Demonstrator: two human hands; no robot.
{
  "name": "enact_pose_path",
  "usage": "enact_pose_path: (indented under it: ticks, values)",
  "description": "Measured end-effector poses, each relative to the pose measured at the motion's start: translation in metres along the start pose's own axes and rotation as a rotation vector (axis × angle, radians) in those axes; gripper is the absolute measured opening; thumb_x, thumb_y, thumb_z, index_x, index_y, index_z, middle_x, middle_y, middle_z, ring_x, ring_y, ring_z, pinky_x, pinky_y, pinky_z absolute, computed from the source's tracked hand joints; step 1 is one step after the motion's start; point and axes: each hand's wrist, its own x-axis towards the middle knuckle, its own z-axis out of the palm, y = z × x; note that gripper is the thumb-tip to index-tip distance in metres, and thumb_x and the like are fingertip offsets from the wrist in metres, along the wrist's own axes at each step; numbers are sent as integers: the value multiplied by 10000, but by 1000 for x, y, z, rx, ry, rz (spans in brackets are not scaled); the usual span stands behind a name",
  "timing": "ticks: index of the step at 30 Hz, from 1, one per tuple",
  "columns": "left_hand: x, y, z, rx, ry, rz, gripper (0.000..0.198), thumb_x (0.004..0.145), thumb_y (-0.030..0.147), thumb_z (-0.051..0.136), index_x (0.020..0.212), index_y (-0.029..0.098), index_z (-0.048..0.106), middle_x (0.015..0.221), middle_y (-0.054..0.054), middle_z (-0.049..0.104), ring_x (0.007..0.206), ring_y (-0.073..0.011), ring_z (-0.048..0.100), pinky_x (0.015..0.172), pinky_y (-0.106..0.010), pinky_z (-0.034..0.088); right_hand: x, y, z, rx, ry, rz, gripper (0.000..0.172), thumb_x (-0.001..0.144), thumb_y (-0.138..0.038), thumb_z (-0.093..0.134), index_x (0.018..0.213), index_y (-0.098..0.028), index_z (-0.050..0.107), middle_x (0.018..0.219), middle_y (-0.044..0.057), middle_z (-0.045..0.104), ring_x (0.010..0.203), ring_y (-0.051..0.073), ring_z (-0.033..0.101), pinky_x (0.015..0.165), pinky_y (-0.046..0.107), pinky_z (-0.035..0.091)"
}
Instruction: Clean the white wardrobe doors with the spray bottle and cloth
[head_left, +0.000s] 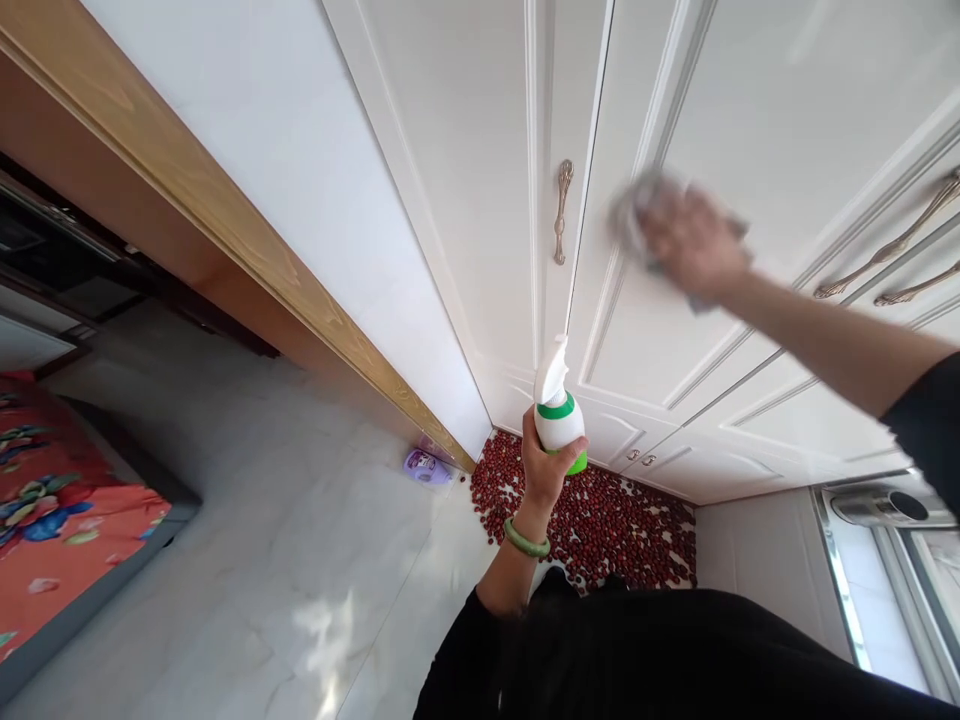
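My left hand [545, 462] is wrapped round a white spray bottle [559, 424] with a green collar and a green base. The bottle stands upright in my grip, its white trigger head on top, in front of the white cabinet. A green bangle [526, 540] circles my left wrist. Higher up on the right, my right hand [686, 235] presses a grey cloth [637, 215] against a white cabinet door [750, 130]. Hand and cloth are smeared by motion. A metal handle [562, 212] on the neighbouring door lies to the left of the cloth.
Many dark red round fruits or nuts [630, 525] cover the floor by my feet. A purple bottle [426, 466] lies near the wooden door frame [300, 300]. A bed with a red floral cover [67, 530] is at far left; a window [892, 590] is at lower right.
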Motion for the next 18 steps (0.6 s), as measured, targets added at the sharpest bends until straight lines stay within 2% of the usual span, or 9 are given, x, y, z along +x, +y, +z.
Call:
enact_pose_path:
  ticks: [1, 3, 5, 7, 8, 10, 12, 15, 18]
  values:
    - [2, -2, 0, -9, 3, -1, 670, 660, 364, 994, 1220, 216, 656, 1108, -55, 728, 933, -209, 690, 816, -316, 595, 29, 7, -24, -84, 78, -43, 746, 1176, -417, 107, 1616, -25, 564, 1769, 137, 393, 1734, 314, 198, 1401, 580, 57]
    - [7, -6, 3, -20, 11, -5, 690, 670, 401, 989, 1241, 220, 648, 1129, -64, 731, 948, -218, 699, 829, -329, 604, 74, 15, -53, -244, 235, -105, 892, 1141, -587, 10, 1676, -51, 482, 1829, 86, 239, 1716, 416, 98, 1381, 595, 40]
    - [12, -12, 4, -19, 27, -4, 706, 673, 446, 989, 1249, 224, 647, 1140, -71, 736, 969, -228, 707, 855, -345, 611, 95, 13, -49, -411, 440, -114, 938, 1123, -617, -26, 1673, -56, 487, 1835, 61, 217, 1687, 457, 144, 1382, 565, 82]
    - [14, -17, 3, -7, 52, 3, 709, 671, 478, 994, 1240, 223, 657, 1140, -75, 741, 996, -237, 714, 888, -359, 616, 90, 5, -12, -436, 535, -79, 778, 1184, -505, 73, 1729, -74, 423, 1840, 66, 236, 1707, 406, 182, 1414, 522, 89]
    - [14, -19, 1, -2, 62, 5, 708, 666, 480, 1001, 1233, 222, 664, 1143, -76, 743, 1010, -241, 717, 903, -363, 618, 78, -1, 15, -396, 500, -64, 683, 1205, -415, 153, 1764, -87, 365, 1845, 80, 238, 1726, 370, 182, 1432, 523, 69]
    - [12, -22, -6, 1, 79, -1, 701, 656, 461, 1014, 1220, 219, 677, 1136, -76, 747, 1021, -244, 727, 911, -362, 626, 43, -11, 75, -292, 300, -78, 646, 1192, -293, 293, 1794, -60, 265, 1847, 146, 219, 1745, 354, 147, 1436, 601, 42]
    - [7, -25, -16, 3, 102, -16, 699, 648, 435, 1022, 1221, 217, 687, 1108, -72, 752, 1008, -244, 739, 901, -357, 639, 0, -16, 134, -163, 77, -74, 624, 1176, -240, 319, 1753, -2, 340, 1832, 199, 232, 1756, 356, 99, 1426, 665, 19]
    - [-2, -30, -32, 6, 161, -52, 775, 655, 423, 1020, 1321, 216, 681, 1123, -83, 770, 1011, -255, 762, 901, -365, 652, -64, -12, 206, 43, -157, -23, 617, 1152, -189, 306, 1738, -16, 391, 1828, 189, 255, 1772, 300, 67, 1450, 637, -10]
    - [-11, -37, -47, 21, 247, -98, 881, 633, 403, 1030, 1407, 207, 657, 1243, -117, 773, 1094, -283, 770, 968, -391, 644, -118, -4, 261, 121, -296, -85, 619, 1109, -144, 357, 1715, -114, 480, 1781, 119, 407, 1749, 223, 238, 1489, 523, 126]
